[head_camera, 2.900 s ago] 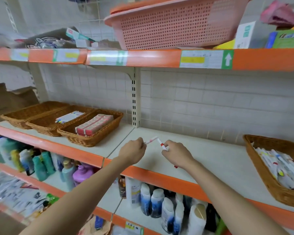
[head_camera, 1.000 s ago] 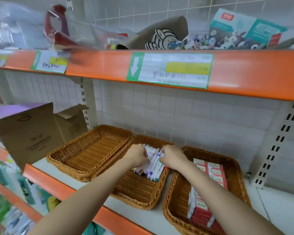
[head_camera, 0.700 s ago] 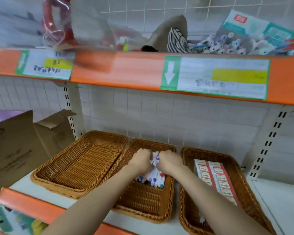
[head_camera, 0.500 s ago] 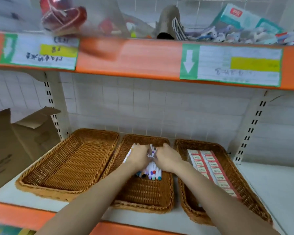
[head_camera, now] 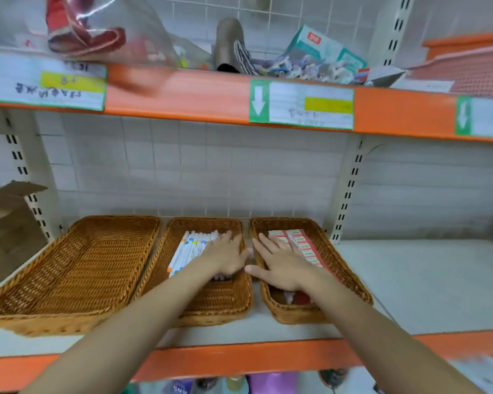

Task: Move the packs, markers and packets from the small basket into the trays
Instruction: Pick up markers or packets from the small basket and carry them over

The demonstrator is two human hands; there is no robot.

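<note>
- On the white shelf (head_camera: 410, 280), fronted by an orange edge strip (head_camera: 239, 356), three wicker trays stand side by side below an upper shelf whose orange lip (head_camera: 199, 95) carries paper labels with green arrows.
- Up on that higher shelf lie a clear bag with something red inside (head_camera: 86, 29), a teal-and-white box (head_camera: 316, 45) and, at far right, a pink perforated basket (head_camera: 473, 72).
- At the left edge leans a brown cardboard box (head_camera: 3, 223).
- Largest of the three, the left tray (head_camera: 69, 268) shows only its woven floor.
- Next to it, nearly touching, the middle tray (head_camera: 211, 305) holds a row of white markers (head_camera: 188, 251) with coloured caps, lying lengthwise in the back half.
- Just right of that, the right tray (head_camera: 339, 268) holds red-and-white packs (head_camera: 302, 245) laid in rows along its length.
- Both forearms reach in from the bottom of the view.
- Over the middle tray, the left hand (head_camera: 225, 257) lies flat, palm down, fingers straight and relaxed, on the right side of the markers; it grasps nothing.
- Over the near-left part of the right tray, the right hand (head_camera: 279, 265) is spread with fingers extended, resting on or just above the packs, thumb pointing toward the gap between the trays; it too is released, gripping nothing.
- Below the orange strip, tops of bottles (head_camera: 262, 382) show, blurred.
</note>
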